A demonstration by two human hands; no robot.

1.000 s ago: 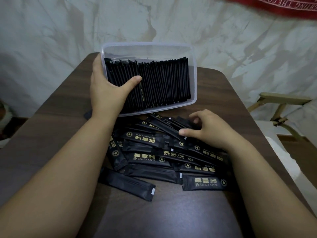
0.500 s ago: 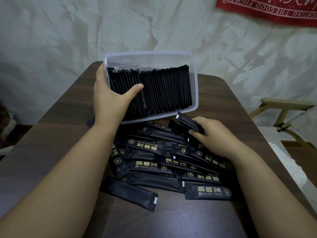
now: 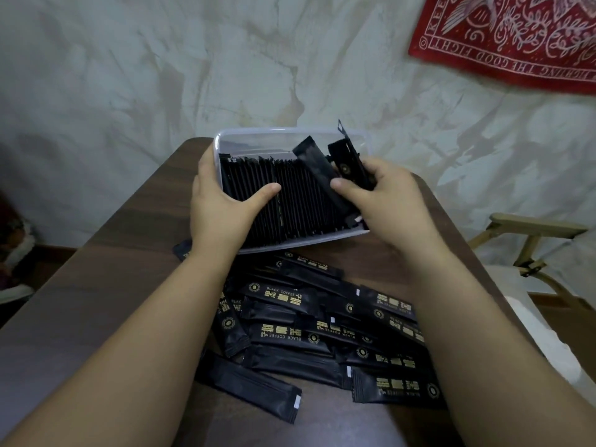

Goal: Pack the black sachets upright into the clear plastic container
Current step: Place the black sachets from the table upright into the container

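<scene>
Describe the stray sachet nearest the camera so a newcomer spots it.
On the brown table, a pile of black sachets lies this side of the clear container. At the pile's near-left corner, by the left forearm, one sachet sticks out diagonally. It alone lies mostly on bare wood, plain face up, white tab at its near end.
</scene>
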